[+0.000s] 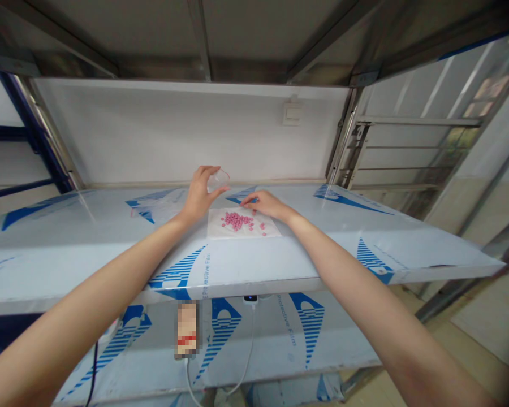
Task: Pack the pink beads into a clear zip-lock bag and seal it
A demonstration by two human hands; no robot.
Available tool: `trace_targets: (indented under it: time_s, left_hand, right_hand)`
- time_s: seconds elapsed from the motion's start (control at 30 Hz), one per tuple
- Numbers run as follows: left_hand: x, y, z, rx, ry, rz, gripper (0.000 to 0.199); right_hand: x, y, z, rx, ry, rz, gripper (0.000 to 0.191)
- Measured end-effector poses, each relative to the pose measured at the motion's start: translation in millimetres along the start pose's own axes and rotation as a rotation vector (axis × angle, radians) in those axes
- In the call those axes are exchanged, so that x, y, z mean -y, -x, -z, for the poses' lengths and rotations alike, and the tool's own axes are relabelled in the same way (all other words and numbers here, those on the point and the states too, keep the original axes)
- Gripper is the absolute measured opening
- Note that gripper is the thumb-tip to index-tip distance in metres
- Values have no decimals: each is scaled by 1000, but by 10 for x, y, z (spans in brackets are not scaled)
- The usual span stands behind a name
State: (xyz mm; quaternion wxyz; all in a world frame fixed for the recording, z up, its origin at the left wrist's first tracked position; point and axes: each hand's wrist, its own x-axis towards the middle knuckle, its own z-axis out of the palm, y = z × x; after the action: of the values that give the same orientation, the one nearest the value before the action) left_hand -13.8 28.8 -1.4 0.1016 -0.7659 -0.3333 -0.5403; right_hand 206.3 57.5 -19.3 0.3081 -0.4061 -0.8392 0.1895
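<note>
Leaning over a wide, film-covered tabletop (348, 226) and reaching across with both bare arms. Working around a thin white sheet (220, 230) lying flat near the middle, with a crumpled clear plastic bag (161, 210) resting off to the left. Raising the left hand (199, 195) just behind the sheet's left end, with fingers parting in a broad C and gripping a clear round cup (218, 180) between thumb and fingertips. Lowering the right hand (267, 203) over the sheet's far edge, with thumb and forefinger nearly meeting, though not showing clearly whether anything is caught between the tips. Looking down on small pink pieces (235, 220), mostly clustering on the left half of the sheet, with a few straying to the right. Handling such small pieces well probably means pinching lightly with the very tips, picking from the loose outer ones and not pushing down into the cluster, where rounded pieces could be rolling away. Gripping the thin-looking cup gently, steadying it close to the right fingertips, and leaving the sheet flat are likely helping too.
</note>
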Motion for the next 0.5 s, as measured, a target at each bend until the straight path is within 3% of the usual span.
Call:
trace_targets:
  time_s: [0.23, 0.5]
  left_hand:
    - [14, 28, -53, -14, 161, 203, 37]
    - [23, 67, -113, -3, 178, 239, 35]
  right_hand:
    - [11, 12, -21, 13, 106, 61, 17]
    - [138, 58, -101, -146, 267, 50, 11]
